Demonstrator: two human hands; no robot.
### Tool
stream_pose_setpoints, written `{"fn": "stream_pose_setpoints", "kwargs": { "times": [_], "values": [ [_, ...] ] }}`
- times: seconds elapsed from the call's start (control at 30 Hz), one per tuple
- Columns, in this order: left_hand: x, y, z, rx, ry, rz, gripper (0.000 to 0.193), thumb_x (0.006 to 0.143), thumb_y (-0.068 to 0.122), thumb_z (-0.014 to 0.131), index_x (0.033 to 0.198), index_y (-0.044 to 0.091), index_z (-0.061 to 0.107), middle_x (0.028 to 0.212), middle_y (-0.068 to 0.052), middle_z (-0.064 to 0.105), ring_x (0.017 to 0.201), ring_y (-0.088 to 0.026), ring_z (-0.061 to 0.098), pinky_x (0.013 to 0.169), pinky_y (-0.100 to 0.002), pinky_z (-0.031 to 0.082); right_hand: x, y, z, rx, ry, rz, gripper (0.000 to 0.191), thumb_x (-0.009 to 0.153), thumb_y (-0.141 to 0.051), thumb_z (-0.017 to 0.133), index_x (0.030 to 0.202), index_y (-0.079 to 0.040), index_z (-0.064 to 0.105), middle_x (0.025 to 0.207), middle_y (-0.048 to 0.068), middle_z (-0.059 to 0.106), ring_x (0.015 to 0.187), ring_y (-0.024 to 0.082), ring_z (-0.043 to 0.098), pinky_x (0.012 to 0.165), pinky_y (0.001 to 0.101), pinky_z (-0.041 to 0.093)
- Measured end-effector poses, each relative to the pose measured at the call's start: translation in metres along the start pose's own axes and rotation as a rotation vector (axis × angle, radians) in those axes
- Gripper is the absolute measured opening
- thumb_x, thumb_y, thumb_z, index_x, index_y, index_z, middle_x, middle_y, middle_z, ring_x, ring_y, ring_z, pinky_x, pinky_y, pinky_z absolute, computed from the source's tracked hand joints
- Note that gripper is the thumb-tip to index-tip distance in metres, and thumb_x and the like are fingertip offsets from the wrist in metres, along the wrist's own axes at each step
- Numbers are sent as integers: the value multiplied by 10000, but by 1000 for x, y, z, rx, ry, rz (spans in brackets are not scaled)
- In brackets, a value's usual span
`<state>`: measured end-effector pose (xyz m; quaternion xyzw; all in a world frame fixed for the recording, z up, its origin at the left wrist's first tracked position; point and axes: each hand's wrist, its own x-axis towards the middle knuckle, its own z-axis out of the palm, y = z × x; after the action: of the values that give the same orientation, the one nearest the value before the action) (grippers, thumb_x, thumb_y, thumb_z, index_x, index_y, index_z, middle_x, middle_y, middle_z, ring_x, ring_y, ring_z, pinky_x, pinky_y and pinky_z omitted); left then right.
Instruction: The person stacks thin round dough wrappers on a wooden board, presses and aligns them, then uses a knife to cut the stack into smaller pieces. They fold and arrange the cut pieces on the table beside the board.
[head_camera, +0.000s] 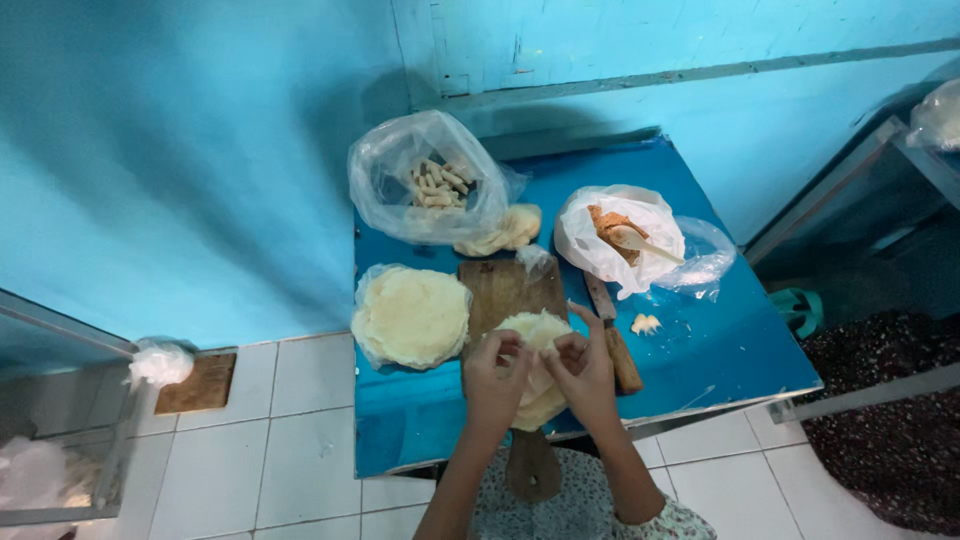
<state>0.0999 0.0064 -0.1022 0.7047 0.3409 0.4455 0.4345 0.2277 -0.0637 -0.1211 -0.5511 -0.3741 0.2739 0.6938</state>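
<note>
A thin, pale, floppy round wrapper (537, 365) is pinched at its top edge by the left hand (497, 378) and right hand (583, 372) over the worn wooden cutting board (500, 290) near the front edge of the glossy blue table (715, 345), with bare tabletop seen to the right.

The table (720, 350) is glossy blue, the wall (200, 150) turquoise, the floor tiles (300, 450) white, the wrappers (412, 315) pale yellow, the cutting board (500, 285) brown.
</note>
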Motion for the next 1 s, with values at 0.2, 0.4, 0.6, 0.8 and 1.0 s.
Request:
{"fn": "stream_pose_setpoints", "kwargs": {
  "times": [0.2,0.4,0.6,0.8,1.0],
  "values": [
    [3,-3,-3,-126,-57,-127,306,788,119,821,1031,33,657,878,-59,713,756,-127,690,650,-283,564,-9,3,-4,112,-20,-84,671,910,96,641,1501,-88,380,1018,34,569,942,94,617,829,228,534],
    [4,-22,-4,-220,60,-186,134,897,35,752,993,23,659,849,-26,695,798,-72,663,687,-255,567,-17,-2,-13,258,246,162,501,943,39,613,1408,-70,459,1048,57,603,939,131,630,730,270,543],
    [-5,-30,-6,-454,67,-183,142,878,-63,724,962,3,630,931,-15,649,882,-90,650,779,-255,558,-31,-11,-21,367,353,58,419,989,30,590,1362,-101,453,1075,76,583,982,153,633,770,332,595],
    [-15,-37,-11,-526,61,-214,148,879,-75,726,958,-1,624,924,-22,646,875,-101,651,757,-258,552,-42,-19,-34,344,405,69,380,1023,10,563,1372,-97,460,1100,74,590,983,156,639,784,321,586],
    [-19,-4,-22,-259,-67,-93,288,891,-3,699,1173,46,667,1140,-92,630,1041,-180,654,823,-309,589,-42,-16,-43,255,305,62,251,1045,14,556,1291,-36,551,1131,81,605,1027,143,616,826,314,566]
  ]
}}
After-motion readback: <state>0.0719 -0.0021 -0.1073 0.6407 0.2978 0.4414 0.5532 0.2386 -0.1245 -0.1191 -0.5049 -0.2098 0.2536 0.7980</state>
